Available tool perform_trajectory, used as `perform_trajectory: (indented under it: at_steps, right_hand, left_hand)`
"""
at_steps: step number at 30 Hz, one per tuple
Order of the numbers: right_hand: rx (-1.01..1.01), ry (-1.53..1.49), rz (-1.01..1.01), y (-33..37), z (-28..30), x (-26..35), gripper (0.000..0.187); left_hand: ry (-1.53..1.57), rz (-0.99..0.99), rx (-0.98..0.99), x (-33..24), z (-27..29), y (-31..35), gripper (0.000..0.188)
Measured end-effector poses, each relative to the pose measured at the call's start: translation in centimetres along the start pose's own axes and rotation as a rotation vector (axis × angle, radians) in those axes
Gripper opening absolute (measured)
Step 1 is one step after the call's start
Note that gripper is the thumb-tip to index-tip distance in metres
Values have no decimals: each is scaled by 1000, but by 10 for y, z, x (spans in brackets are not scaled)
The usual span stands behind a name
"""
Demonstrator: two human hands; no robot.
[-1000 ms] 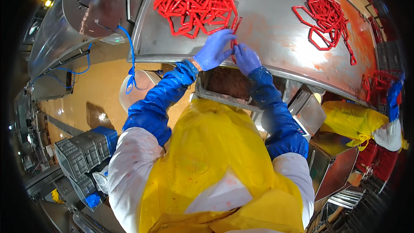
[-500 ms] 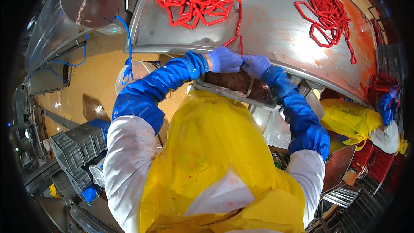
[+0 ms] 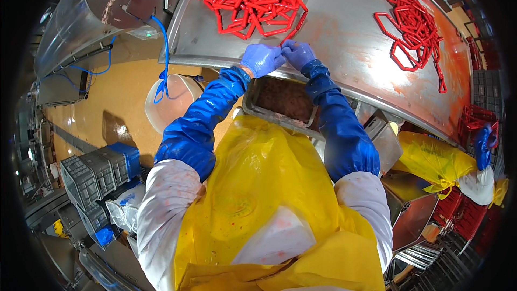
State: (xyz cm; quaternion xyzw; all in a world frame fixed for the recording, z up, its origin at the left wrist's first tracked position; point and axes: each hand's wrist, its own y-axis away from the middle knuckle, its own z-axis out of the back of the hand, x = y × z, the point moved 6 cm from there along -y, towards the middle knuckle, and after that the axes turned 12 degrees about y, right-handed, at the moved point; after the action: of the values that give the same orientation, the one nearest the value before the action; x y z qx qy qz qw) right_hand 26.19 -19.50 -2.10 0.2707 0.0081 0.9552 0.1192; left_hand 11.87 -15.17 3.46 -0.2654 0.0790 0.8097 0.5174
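Note:
A large heap of red sausage links lies on the steel table in front of me. From the heap a strand of linked sausages runs down to my fingers near the table's front edge. My left hand, in a purple glove, is closed at the strand's near end. Beside it, nearly touching, my right hand is closed with its fingertips at the same end. The exact grip of each finger is hidden by the gloves. Just below my hands stands a grey tub of pinkish ground meat.
A second, smaller pile of red sausage links lies farther right on the table. A white bucket stands at left, near a hanging blue hose. Grey crates are stacked lower left. A co-worker in a yellow apron stands at right.
Both hands have moved forward and left, from above the meat tub to the table's edge, closer together. The strand between heap and hands is now shorter and bent. More of the meat tub shows.

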Motion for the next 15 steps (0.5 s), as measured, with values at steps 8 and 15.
perform_trajectory:
  at_steps: [8,15]
  right_hand:
    - [-5,459,-516,46,55,-292,50]
    - [447,-862,-476,117,-75,-33,41]
  left_hand:
    - [46,-597,270,-50,-10,59,8]
    - [329,-749,351,-71,-79,79,19]
